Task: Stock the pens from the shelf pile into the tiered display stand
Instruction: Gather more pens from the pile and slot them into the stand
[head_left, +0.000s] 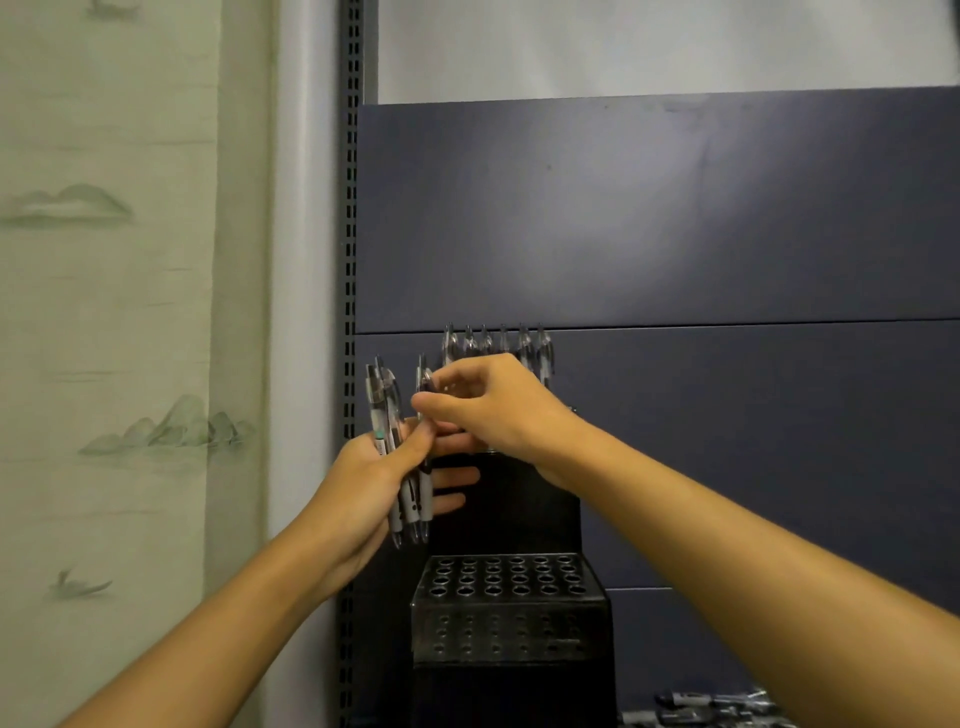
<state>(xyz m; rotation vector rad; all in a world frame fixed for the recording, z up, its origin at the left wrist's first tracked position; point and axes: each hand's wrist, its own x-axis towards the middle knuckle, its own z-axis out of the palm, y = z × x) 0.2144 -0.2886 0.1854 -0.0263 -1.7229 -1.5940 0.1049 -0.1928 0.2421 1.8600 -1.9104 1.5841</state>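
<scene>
My left hand (363, 483) grips a bundle of pens (408, 467), fingers curled round them, above the black display stand (511, 608) — my right hand (488, 410) pinches one pen's top. More pens stand in the stand's top tier (496, 345); the shelf pile (711, 706) lies lower right.

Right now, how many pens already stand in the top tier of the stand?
6 clear-topped pens show in one row along the black perforated stand's top tier, behind the right hand, which may hide others.
</scene>
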